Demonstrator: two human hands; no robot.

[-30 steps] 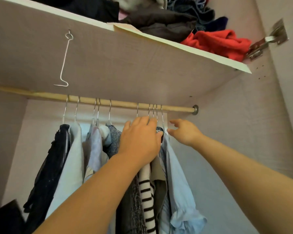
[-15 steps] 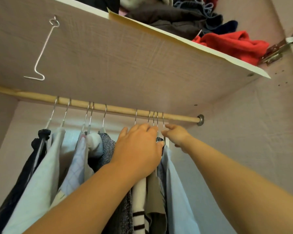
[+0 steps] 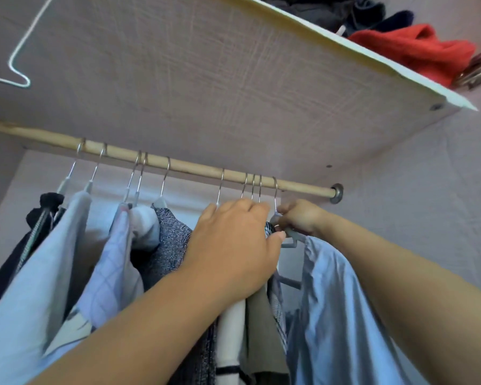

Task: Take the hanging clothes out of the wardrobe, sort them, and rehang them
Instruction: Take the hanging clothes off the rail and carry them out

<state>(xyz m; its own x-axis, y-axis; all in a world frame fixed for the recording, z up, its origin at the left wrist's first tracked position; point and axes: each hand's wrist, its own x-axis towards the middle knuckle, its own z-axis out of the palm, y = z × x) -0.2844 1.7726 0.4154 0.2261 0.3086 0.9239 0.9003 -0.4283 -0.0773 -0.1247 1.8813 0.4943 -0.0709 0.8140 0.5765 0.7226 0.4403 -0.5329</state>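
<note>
Moved: the right hand (image 3: 300, 216), open and reaching a second ago, now grips the grey hanger (image 3: 288, 234) of the light blue shirt (image 3: 342, 315).
Shelf (image 3: 206, 65): one, above the rod, folded clothes on top.
Rod (image 3: 178, 165): one, wooden.
Hooks on rod: ten.
Left hand (image 3: 233, 245): flat and open, pressing the garments aside, holding nothing.

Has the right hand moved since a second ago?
Yes. The right hand has gone left along the wooden rail, away from the rail's end fitting, and now grips the grey hanger of the light blue shirt.
</note>
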